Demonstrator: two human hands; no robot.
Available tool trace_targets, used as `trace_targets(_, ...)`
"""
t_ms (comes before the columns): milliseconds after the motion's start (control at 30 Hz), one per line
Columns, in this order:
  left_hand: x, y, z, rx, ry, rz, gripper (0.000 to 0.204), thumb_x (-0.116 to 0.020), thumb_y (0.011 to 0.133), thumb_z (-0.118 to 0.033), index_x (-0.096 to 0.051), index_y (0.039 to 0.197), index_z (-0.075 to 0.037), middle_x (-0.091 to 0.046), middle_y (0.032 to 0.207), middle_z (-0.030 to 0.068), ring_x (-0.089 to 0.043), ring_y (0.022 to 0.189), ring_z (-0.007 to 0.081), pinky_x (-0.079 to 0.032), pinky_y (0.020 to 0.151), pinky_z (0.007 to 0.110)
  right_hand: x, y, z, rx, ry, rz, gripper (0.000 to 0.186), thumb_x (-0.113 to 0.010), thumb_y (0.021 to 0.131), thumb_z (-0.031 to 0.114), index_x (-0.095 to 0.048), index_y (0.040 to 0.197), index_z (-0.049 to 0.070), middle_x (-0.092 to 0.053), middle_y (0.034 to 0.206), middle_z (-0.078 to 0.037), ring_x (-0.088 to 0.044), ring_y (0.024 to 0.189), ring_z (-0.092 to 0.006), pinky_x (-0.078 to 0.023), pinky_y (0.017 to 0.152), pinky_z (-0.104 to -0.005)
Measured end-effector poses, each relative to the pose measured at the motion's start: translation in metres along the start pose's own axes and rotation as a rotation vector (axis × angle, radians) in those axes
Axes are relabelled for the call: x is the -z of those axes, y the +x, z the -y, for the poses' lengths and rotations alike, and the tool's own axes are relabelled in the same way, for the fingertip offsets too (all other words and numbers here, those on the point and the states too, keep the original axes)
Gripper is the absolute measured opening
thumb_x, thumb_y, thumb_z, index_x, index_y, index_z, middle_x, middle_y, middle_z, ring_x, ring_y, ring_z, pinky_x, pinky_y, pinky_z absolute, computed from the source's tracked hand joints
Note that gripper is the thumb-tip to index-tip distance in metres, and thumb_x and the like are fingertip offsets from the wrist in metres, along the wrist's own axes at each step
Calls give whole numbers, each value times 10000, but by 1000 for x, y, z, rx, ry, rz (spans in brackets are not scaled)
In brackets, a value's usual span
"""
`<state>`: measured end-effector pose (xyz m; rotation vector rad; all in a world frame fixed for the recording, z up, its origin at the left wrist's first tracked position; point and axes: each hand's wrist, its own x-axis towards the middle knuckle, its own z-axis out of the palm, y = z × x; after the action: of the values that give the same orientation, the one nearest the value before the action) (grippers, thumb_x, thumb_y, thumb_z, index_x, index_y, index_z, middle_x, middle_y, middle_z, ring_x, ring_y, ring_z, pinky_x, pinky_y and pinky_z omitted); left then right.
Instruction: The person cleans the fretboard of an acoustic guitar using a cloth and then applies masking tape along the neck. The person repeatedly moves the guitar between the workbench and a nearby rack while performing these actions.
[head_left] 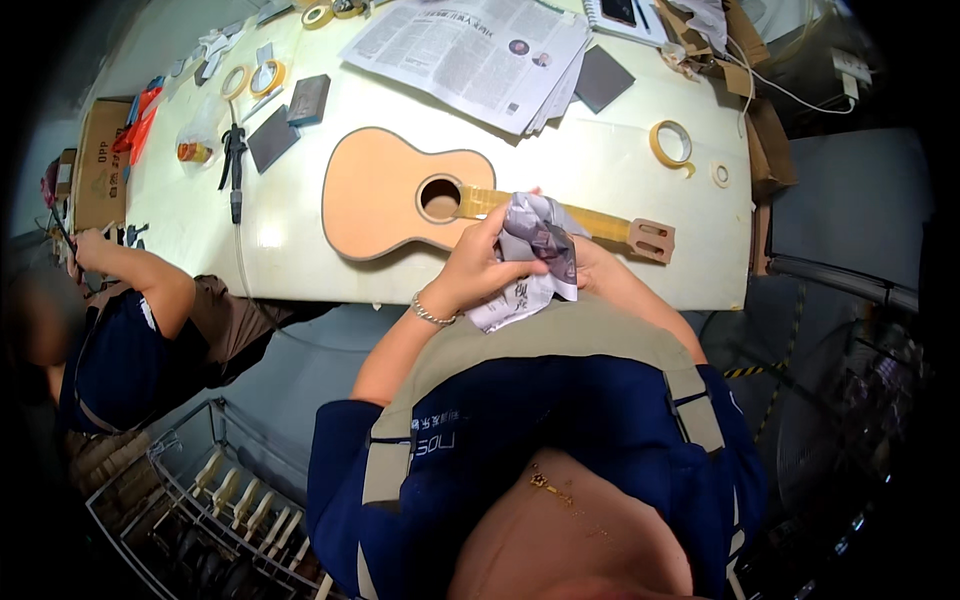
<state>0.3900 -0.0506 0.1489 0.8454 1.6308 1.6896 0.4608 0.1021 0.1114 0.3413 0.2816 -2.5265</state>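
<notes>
My left hand (478, 262) grips a crumpled piece of printed newspaper (540, 245), its thumb pressed across the front. My right hand (587, 265) is at the far side of the same paper, its fingers mostly hidden behind it. Both are held over the near edge of the white table, in front of a small unvarnished guitar body (375, 195) with a dark soundhole. The guitar's neck (600, 222) has yellowish tape along it and runs right to a slotted headstock (650, 242), passing behind the paper and my hands.
The table (280, 230) holds newspapers (450, 60), tape rolls (670, 142), grey pads (602, 78) and a black spray gun (234, 160). A co-worker (130, 330) works at the left. A wire rack with pale parts (240, 505) stands below left, cardboard boxes (766, 150) at the right.
</notes>
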Motion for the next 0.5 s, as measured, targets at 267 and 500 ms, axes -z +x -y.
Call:
trace_targets(267, 116, -4, 32, 154, 744, -175, 440, -803, 603, -123, -627, 995, -29, -385, 1166, 113, -390, 1119, 255, -345, 958, 376, 26, 7, 13, 879, -1362, -721, 136, -597, 839, 124, -634, 947, 52, -626, 841, -36, -567, 763, -131, -444, 688, -271)
trace_targets(500, 131, 41, 53, 233, 1218, -51, 1107, -878, 463, -294, -299, 1405, -229, -103, 1482, 202, -40, 1371, 400, -35, 1062, 591, 58, 18, 37, 477, -1851, -1048, 148, -506, 873, 174, -629, 920, 106, -657, 750, -91, -630, 715, -268, -488, 643, -372)
